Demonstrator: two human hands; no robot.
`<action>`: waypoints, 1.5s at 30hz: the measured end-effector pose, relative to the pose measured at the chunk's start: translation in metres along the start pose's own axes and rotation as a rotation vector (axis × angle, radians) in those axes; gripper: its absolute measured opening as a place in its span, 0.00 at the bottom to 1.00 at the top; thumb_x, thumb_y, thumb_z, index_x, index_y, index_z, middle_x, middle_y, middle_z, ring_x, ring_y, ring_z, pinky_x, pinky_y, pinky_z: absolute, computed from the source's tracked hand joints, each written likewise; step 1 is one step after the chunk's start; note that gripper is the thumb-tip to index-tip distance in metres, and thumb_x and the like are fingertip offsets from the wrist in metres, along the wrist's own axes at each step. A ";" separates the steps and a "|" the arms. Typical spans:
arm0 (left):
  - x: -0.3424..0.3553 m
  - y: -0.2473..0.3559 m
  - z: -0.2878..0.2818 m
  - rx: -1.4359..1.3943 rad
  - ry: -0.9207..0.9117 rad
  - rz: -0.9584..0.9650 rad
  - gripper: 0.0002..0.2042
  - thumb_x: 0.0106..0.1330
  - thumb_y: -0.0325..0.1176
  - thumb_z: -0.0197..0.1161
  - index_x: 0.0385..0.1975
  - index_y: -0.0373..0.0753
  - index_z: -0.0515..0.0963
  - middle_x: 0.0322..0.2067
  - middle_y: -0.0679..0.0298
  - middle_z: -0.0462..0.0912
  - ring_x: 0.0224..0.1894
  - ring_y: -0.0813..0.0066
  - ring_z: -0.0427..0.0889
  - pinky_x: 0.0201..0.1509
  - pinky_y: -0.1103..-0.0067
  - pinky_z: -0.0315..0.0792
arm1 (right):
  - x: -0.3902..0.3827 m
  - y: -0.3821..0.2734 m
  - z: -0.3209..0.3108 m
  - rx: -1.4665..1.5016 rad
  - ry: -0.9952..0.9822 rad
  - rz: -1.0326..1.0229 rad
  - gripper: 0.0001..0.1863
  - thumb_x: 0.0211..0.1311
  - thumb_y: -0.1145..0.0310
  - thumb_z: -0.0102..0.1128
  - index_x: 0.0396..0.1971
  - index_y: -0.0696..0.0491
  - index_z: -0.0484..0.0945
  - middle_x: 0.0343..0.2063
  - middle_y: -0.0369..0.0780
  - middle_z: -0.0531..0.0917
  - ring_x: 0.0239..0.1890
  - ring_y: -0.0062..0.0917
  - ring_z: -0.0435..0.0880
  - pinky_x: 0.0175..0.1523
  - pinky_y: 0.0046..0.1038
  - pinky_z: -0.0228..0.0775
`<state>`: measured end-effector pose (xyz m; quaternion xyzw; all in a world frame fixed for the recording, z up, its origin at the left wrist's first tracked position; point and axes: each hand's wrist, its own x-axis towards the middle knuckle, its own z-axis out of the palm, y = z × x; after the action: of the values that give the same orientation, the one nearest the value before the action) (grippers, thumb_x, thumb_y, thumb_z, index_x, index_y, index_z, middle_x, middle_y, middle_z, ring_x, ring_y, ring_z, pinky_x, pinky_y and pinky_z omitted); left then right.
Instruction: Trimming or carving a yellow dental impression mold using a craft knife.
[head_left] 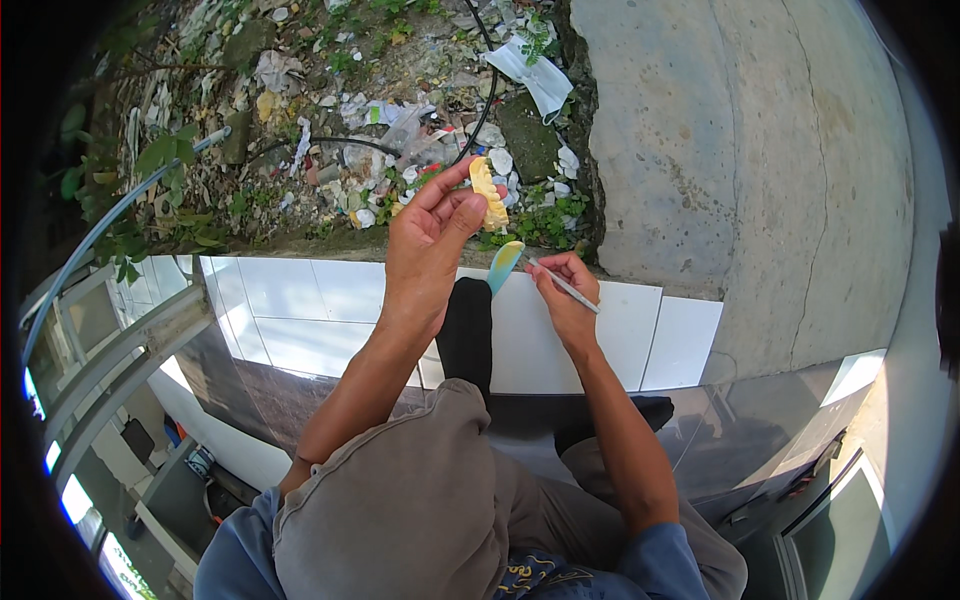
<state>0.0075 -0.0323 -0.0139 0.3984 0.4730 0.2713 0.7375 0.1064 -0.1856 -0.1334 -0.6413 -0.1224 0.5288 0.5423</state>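
Observation:
My left hand (432,235) is raised over the edge of the rubble ground, thumb and fingers closed on a yellow dental cast (488,194). A row of tooth shapes runs along the cast's right side. Lower and to the right, my right hand (568,292) pinches a slim, pale grey pen-like tool (578,294). One end of the tool points up and left, apart from the cast; its exact tip is too small to make out. Between my hands is a teal and yellow rounded piece (506,264) at the end of my black-covered foot (464,335).
White tiles (590,325) form a ledge under my hands. Beyond lies littered ground (330,130) with plants, a black cable (492,100) and a discarded face mask (535,75). A cracked concrete slab (760,180) is at right. Metal railings (120,350) stand at left.

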 end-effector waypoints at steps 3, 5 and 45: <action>0.000 -0.002 0.001 0.003 -0.005 -0.004 0.21 0.65 0.31 0.56 0.56 0.31 0.64 0.45 0.53 0.77 0.49 0.72 0.76 0.55 0.77 0.69 | 0.001 0.003 -0.003 0.010 0.008 0.001 0.05 0.59 0.79 0.55 0.34 0.61 0.71 0.32 0.42 0.81 0.39 0.22 0.82 0.46 0.19 0.73; 0.000 -0.002 0.001 0.006 -0.002 -0.006 0.21 0.65 0.31 0.56 0.56 0.32 0.64 0.45 0.54 0.77 0.49 0.72 0.76 0.55 0.77 0.69 | 0.001 0.003 -0.001 0.039 0.013 0.000 0.05 0.59 0.79 0.55 0.34 0.61 0.71 0.33 0.42 0.81 0.39 0.22 0.82 0.46 0.19 0.73; -0.041 0.080 0.028 -0.055 -0.433 0.142 0.28 0.56 0.32 0.67 0.55 0.30 0.65 0.43 0.55 0.78 0.47 0.70 0.78 0.54 0.73 0.71 | -0.066 -0.217 0.017 0.206 -0.165 -0.723 0.12 0.59 0.67 0.59 0.35 0.60 0.71 0.32 0.48 0.78 0.38 0.36 0.80 0.46 0.37 0.74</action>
<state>0.0148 -0.0307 0.0799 0.4596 0.2668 0.2434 0.8114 0.1561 -0.1415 0.0844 -0.4542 -0.3301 0.3629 0.7436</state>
